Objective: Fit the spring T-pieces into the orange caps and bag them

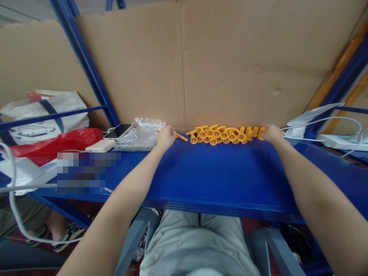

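Observation:
A low pile of several yellow-orange plastic pieces (213,134) lies along the back of the blue shelf, against the cardboard. Many have a round, cup-like flared end facing me and a narrow stem. At the left of the pile, my left hand (166,138) is closed, fingers pinched on the end of a thin yellow-orange stem (181,137). My right hand (271,134) is at the pile's right end, its fingers closed around a yellow-orange piece (261,133) that they partly hide. Both arms reach forward over the shelf.
Left of my left hand lie a clear plastic bag (143,134), a phone (118,131), a white power bank-like block (100,145) and a red plastic bag (60,143). White cables (355,124) run at both sides. Blue posts (86,65) and a cardboard wall (224,65) bound the blue shelf (212,176).

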The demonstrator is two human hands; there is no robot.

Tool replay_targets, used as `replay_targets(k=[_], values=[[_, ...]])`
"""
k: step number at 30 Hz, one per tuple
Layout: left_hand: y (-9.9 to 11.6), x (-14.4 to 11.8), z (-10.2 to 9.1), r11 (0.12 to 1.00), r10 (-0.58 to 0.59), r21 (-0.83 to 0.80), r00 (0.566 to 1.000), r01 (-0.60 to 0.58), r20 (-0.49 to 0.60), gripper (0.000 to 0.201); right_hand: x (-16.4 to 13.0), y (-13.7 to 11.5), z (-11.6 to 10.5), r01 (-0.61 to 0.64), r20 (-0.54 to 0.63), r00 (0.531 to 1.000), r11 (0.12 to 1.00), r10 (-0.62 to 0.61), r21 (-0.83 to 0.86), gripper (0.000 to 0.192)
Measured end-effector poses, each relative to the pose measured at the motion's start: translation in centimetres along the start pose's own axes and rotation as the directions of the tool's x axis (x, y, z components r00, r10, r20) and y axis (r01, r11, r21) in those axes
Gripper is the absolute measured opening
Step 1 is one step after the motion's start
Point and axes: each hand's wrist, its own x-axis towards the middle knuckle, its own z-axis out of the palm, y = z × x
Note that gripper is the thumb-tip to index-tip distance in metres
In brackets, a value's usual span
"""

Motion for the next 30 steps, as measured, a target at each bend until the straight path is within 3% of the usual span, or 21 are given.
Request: replay_targets(k=[7,13,20,30], values=[[0.6,-0.1,-0.2,0.985,0.007,-0.170,0.988,-0.034,-0.155,0.019,-0.1,-1.1,1.0,0.115,0.050,0.992,0.993,-0.114,-0.005,0.051],[0.7,0.0,0.1,0.968,0.023,-0.243,0.983,-0.067,-0.180,0.017,0.3,-1.8,1.7,0.129,0.102,0.987,0.989,-0.121,-0.067,0.046],[0.3,0.6,1.2,0.944,0.040,-0.322,0.994,-0.072,-0.105,0.011,0.0,-2.3,1.3,0.031,0.114,0.993,0.997,-0.022,-0.077,0.047],[-0.2,0.7,2.4,0.947,0.165,-0.304,0.971,-0.107,0.172,0.009,0.0,-2.7,0.8,0.016,0.085,0.996,0.997,-0.009,-0.080,0.035]])
